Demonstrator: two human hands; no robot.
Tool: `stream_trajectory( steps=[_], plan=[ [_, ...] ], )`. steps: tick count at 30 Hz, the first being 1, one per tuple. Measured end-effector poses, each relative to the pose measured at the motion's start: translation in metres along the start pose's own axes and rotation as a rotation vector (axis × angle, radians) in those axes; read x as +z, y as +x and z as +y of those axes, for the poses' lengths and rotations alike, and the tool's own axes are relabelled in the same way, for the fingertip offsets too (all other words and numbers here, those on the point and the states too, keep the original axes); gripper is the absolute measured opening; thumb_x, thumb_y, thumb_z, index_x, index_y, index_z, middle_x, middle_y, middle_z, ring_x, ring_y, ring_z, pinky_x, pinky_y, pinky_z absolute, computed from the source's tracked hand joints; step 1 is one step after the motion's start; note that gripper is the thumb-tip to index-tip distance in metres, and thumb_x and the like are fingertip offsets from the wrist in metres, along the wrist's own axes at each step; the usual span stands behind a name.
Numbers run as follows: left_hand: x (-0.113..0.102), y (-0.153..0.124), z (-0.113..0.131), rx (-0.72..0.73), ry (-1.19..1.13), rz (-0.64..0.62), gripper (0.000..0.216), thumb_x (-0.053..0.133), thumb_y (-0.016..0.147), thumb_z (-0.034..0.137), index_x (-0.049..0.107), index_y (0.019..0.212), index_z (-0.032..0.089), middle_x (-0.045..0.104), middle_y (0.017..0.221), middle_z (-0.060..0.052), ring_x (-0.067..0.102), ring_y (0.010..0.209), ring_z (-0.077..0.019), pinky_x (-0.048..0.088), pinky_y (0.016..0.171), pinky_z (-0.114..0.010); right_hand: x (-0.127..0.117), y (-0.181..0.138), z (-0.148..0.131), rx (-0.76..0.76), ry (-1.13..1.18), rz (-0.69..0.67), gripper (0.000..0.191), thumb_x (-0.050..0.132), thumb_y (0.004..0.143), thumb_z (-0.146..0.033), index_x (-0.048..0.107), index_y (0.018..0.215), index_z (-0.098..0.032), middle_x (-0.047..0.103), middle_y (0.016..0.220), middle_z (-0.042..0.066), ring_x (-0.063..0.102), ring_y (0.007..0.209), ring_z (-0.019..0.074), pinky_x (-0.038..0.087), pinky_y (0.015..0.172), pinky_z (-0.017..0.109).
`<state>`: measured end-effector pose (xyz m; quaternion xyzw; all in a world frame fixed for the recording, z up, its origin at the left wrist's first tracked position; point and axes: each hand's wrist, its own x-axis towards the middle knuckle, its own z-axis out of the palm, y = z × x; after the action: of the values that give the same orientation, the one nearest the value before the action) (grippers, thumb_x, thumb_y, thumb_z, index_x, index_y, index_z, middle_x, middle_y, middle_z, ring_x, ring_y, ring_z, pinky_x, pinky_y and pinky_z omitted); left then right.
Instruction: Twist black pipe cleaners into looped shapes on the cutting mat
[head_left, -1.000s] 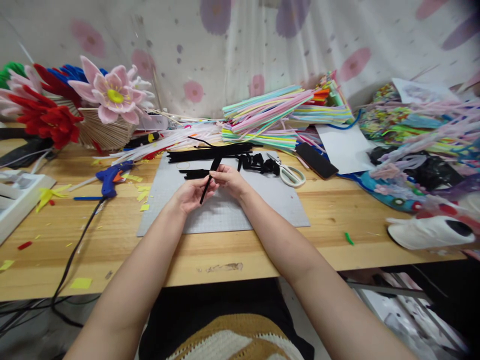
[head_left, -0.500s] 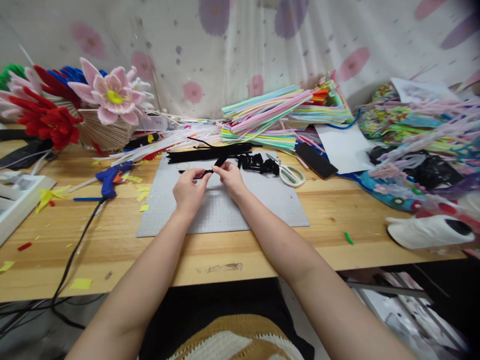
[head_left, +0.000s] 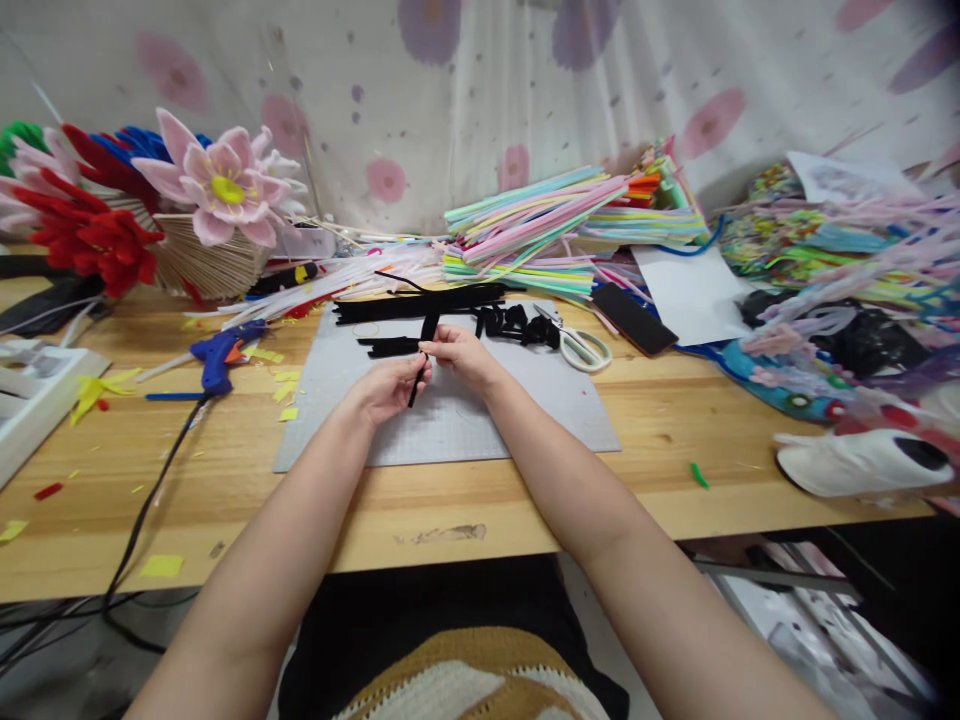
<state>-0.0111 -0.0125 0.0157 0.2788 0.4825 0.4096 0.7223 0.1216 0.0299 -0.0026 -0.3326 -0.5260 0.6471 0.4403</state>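
Observation:
My left hand (head_left: 397, 387) and my right hand (head_left: 459, 352) meet over the grey cutting mat (head_left: 480, 425), fingers pinched on one black pipe cleaner piece (head_left: 430, 326). Its wider end points away from me, and a thin tail sticks out below the left fingers. Short black pipe cleaner lengths (head_left: 390, 347) lie on the mat just beyond the left hand. Farther back is a bundle of long black pipe cleaners (head_left: 420, 302). Several curled black pieces (head_left: 514, 322) rest right of the right hand, beside white-handled scissors (head_left: 585, 350).
A blue glue gun (head_left: 217, 358) with its cord lies left, near yellow scraps. Fuzzy flowers (head_left: 225, 190) stand at back left. Pastel pipe cleaners (head_left: 540, 220) are heaped behind the mat. To the right are a dark phone-like slab (head_left: 634, 320), white paper (head_left: 690, 295) and a white bottle-like object (head_left: 859, 463).
My left hand has turned and dropped slightly toward me. The held black piece now stands more lengthwise, its tail showing below the fingers. Short black lengths behind the hand are more exposed.

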Motion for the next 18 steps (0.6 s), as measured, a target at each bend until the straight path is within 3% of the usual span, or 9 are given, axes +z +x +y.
stream_trajectory(
  steps=[3, 6, 10, 14, 16, 18],
  plan=[
    [0.0, -0.007, 0.008, -0.197, -0.129, -0.097, 0.015, 0.054, 0.082, 0.013, 0.06, 0.068, 0.015, 0.057, 0.065, -0.001, 0.054, 0.055, -0.0042, 0.042, 0.045, -0.012, -0.001, -0.002, -0.002, 0.03, 0.019, -0.051, 0.037, 0.075, 0.052, -0.039, 0.048, 0.059, -0.016, 0.045, 0.052, -0.006, 0.032, 0.045, 0.0036, 0.019, 0.045, 0.022],
    [-0.001, -0.006, 0.007, -0.169, -0.117, -0.099, 0.014, 0.053, 0.083, 0.014, 0.06, 0.07, 0.015, 0.056, 0.065, -0.001, 0.054, 0.055, -0.0045, 0.044, 0.046, -0.013, -0.001, -0.002, -0.001, 0.025, 0.018, -0.03, 0.037, 0.075, 0.052, -0.04, 0.048, 0.06, -0.016, 0.046, 0.052, -0.006, 0.033, 0.045, 0.0035, 0.02, 0.044, 0.022],
    [0.0, 0.001, -0.005, 0.155, 0.104, -0.029, 0.011, 0.064, 0.074, 0.022, 0.06, 0.08, 0.014, 0.061, 0.077, -0.003, 0.06, 0.07, -0.0105, 0.05, 0.061, -0.022, -0.001, 0.001, 0.002, 0.005, -0.012, 0.111, 0.039, 0.075, 0.05, -0.041, 0.047, 0.059, -0.017, 0.043, 0.053, -0.007, 0.032, 0.045, 0.0033, 0.02, 0.045, 0.022],
    [0.003, 0.007, -0.017, 0.598, 0.697, 0.333, 0.028, 0.071, 0.062, 0.029, 0.057, 0.083, 0.017, 0.061, 0.084, -0.004, 0.058, 0.079, -0.016, 0.047, 0.073, -0.031, 0.001, 0.004, 0.007, -0.03, -0.062, 0.256, 0.041, 0.075, 0.048, -0.042, 0.043, 0.055, -0.017, 0.04, 0.051, -0.008, 0.031, 0.047, 0.0039, 0.022, 0.046, 0.023],
    [0.005, 0.008, -0.019, 0.718, 0.97, 0.494, 0.025, 0.068, 0.065, 0.032, 0.057, 0.082, 0.018, 0.062, 0.085, -0.004, 0.057, 0.081, -0.0174, 0.044, 0.076, -0.033, 0.004, 0.005, 0.009, -0.046, -0.075, 0.281, 0.039, 0.074, 0.049, -0.04, 0.043, 0.055, -0.017, 0.04, 0.052, -0.007, 0.034, 0.049, 0.0047, 0.024, 0.048, 0.023],
    [0.005, 0.007, -0.02, 0.759, 1.11, 0.573, 0.021, 0.063, 0.071, 0.035, 0.057, 0.082, 0.019, 0.063, 0.084, -0.005, 0.058, 0.08, -0.0187, 0.042, 0.075, -0.033, 0.007, 0.005, 0.011, -0.05, -0.08, 0.295, 0.036, 0.072, 0.051, -0.038, 0.043, 0.056, -0.017, 0.041, 0.053, -0.007, 0.036, 0.051, 0.0052, 0.026, 0.049, 0.023]
  ],
)
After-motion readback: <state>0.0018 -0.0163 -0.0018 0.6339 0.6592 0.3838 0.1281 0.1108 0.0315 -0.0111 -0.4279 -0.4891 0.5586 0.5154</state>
